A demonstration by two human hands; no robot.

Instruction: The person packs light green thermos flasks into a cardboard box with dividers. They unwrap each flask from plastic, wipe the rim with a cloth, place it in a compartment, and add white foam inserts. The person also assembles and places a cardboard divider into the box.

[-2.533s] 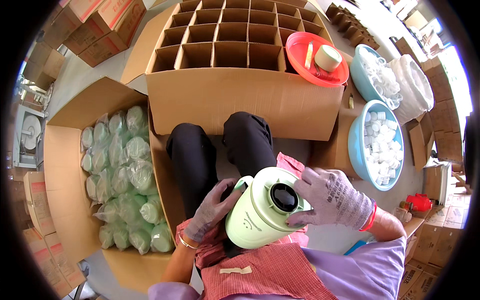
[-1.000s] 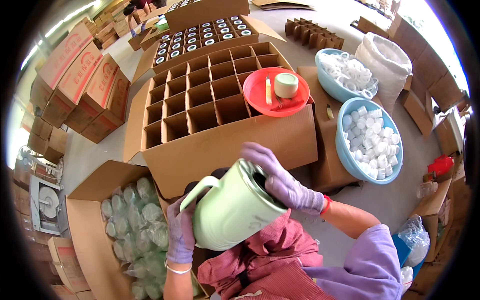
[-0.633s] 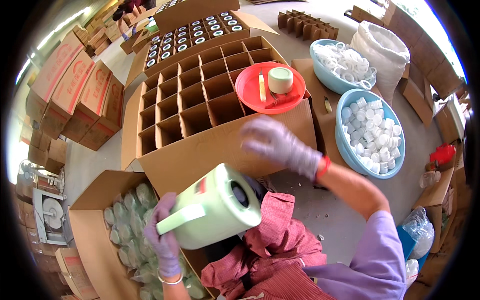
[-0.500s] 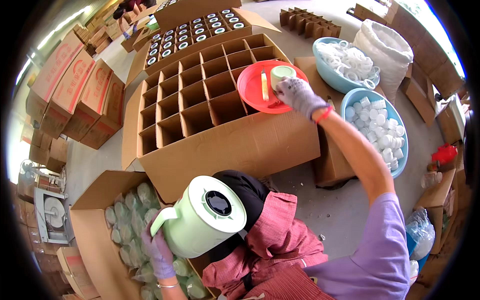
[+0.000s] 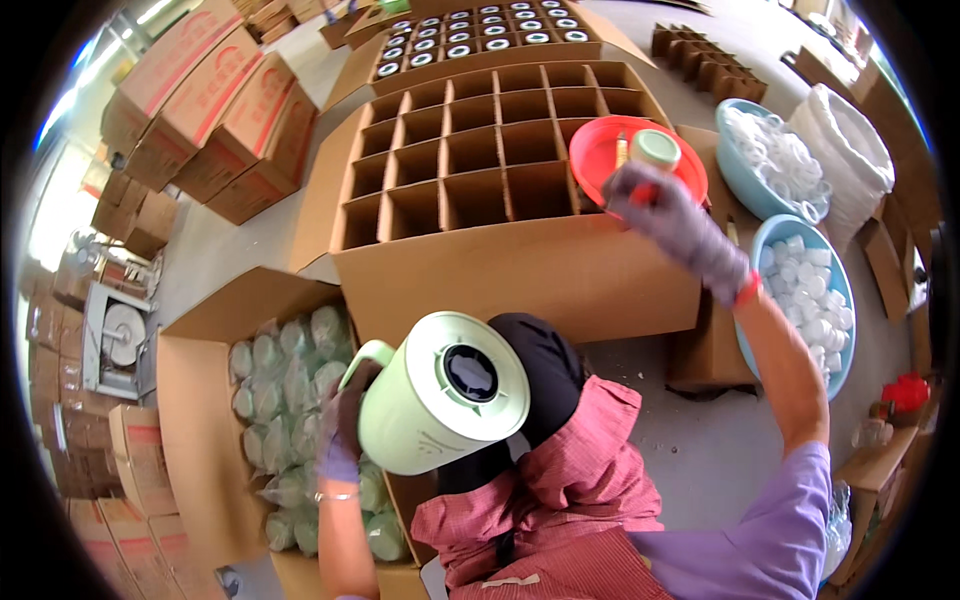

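A pale green thermos jug (image 5: pixel 405 425) rests against my lap, its round end with a black centre facing up. My gloved left hand (image 5: pixel 345 415) grips it at the handle side; the jug hides some fingers. At the near edge of a red bowl (image 5: pixel 590 150), my gloved right hand (image 5: pixel 672 220) is raised with its fingers curled. Red shows among the fingers, but blur hides whether it is a small piece or the bowl. Inside the bowl are a pale green round cup or lid (image 5: pixel 656 148) and a thin tool with a yellow handle (image 5: pixel 621 150).
Ahead stands a divided carton (image 5: pixel 500 265) supporting the bowl. A carton (image 5: pixel 195 400) of plastic-wrapped jugs is at my left. Blue basins hold white rings (image 5: pixel 765 150) and white caps (image 5: pixel 805 300). Another carton (image 5: pixel 480 35) is filled with jugs; sealed boxes (image 5: pixel 225 120) lean at far left.
My right hand has drawn back from inside the bowl to its near edge. The jug remains in my left hand. The whole view has shifted, so things appear further right.
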